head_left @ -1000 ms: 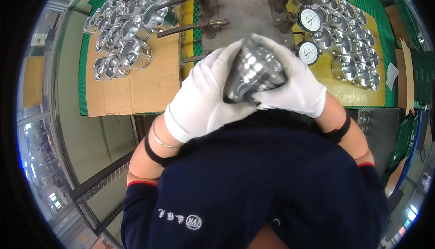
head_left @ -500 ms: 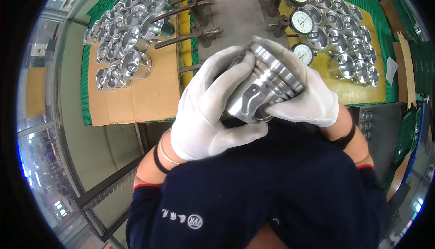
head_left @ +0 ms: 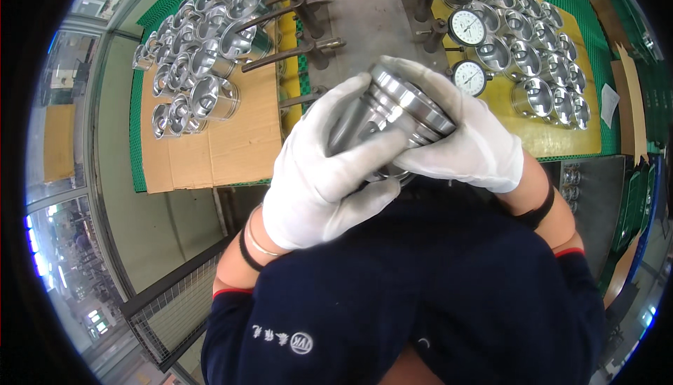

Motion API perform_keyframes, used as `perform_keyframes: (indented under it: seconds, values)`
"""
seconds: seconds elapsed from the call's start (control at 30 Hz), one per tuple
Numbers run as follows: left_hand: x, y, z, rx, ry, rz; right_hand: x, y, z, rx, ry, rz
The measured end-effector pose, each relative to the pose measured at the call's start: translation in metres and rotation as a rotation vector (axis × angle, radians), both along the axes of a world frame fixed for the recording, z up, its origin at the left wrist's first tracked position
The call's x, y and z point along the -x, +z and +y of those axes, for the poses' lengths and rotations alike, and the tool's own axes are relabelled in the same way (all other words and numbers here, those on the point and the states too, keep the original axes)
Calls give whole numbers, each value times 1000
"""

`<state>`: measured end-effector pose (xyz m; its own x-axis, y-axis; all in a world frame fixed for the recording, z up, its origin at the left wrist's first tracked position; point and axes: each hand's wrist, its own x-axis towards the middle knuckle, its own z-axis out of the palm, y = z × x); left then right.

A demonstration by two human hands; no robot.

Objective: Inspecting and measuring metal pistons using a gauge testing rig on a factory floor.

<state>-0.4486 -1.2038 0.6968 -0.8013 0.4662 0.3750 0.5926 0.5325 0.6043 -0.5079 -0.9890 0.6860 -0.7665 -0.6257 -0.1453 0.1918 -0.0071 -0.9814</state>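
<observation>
Between my two white-gloved hands I hold a shiny metal piston (head_left: 413, 108), tilted, its grooved ring end up and to the right. My left hand (head_left: 319, 164) wraps round the skirt from the left, with fingers across the side that faces me. Round the grooved end curls my right hand (head_left: 470, 129), its thumb low on the piston near the left fingers. The piston's lower part is partly hidden behind the left fingers.
Several pistons (head_left: 212, 97) stand on cardboard (head_left: 245, 143) at the left. More pistons (head_left: 533, 97) sit on a yellow board (head_left: 554, 145) at the right. Dial gauges (head_left: 468, 78) and metal stands with rods (head_left: 305, 52) flank a steel plate (head_left: 375, 17) beyond my hands.
The piston has shifted slightly left and turned in my hands. My left fingers have moved from its upper edge down across its side, covering the pin hole more.
</observation>
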Motion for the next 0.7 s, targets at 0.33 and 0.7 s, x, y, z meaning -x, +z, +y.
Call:
perform_keyframes:
  seconds: [0.33,0.7]
  values:
    - [-3,-10,7,11,-18,11,0,-17,2,-66,-7,165]
    - [19,-72,17,121,260,69,10,-49,2,-475,-60,980]
